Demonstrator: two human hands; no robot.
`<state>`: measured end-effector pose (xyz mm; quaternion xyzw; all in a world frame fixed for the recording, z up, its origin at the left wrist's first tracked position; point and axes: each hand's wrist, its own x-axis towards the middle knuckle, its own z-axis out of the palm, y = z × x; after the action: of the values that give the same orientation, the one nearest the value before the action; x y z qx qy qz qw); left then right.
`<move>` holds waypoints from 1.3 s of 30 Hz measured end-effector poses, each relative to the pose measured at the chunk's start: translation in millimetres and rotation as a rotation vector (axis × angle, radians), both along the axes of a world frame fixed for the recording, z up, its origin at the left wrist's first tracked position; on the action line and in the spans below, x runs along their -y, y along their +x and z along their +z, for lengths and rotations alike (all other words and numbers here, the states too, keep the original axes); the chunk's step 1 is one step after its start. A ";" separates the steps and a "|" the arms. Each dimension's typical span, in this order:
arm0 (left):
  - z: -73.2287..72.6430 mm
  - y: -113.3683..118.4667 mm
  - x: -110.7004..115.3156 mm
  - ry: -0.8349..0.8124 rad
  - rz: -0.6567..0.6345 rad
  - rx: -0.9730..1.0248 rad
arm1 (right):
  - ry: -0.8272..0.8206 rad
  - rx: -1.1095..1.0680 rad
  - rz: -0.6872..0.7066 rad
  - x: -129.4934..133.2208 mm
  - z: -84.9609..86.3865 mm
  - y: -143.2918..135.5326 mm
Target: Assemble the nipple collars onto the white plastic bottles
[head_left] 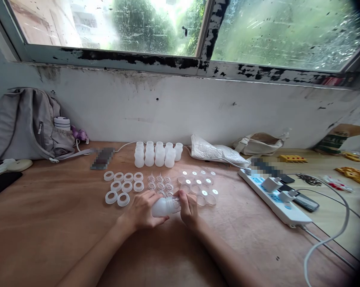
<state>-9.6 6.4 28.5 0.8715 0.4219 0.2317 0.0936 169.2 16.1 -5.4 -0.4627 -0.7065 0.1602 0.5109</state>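
Translucent bottle (160, 209): left hand (142, 209) is gripping its body, right hand (189, 207) pinching its right end (rings (126, 191) bordering far-left; tabletop (57, 223) spreading near-left).

Passable across the tabletop (42, 235) at lower left. Blocked near centre by white rings (138, 189) and bottles (160, 156); barred at right by power strip (283, 211) and looped cable (345, 217).

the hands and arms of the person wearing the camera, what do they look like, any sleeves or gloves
The ungloved left hand and ungloved right hand run into slender, tapering, bare forearms. No sleeves, watch or bracelet show, and no rings or markings can be made out; fine details such as nails are too small to tell.
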 end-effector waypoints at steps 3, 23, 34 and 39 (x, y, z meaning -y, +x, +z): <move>2.2 2.3 3.7 0.025 0.013 -0.013 | 0.004 -0.040 -0.009 2.1 1.8 -3.0; 16.8 -3.3 -4.1 0.058 0.183 0.168 | -0.531 -0.689 0.340 -7.7 16.9 -12.0; 35.5 -67.6 -87.9 -0.280 0.453 0.956 | -0.668 -0.766 0.427 -17.9 -4.8 -8.8; 22.3 -82.4 -127.4 -0.243 0.594 1.011 | -0.672 -0.712 0.483 -13.8 -4.7 -13.3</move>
<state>-92.0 133.8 50.9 0.4812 0.5741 0.5839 0.3129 155.9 29.9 -10.1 -0.3422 -0.4862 0.6367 0.4910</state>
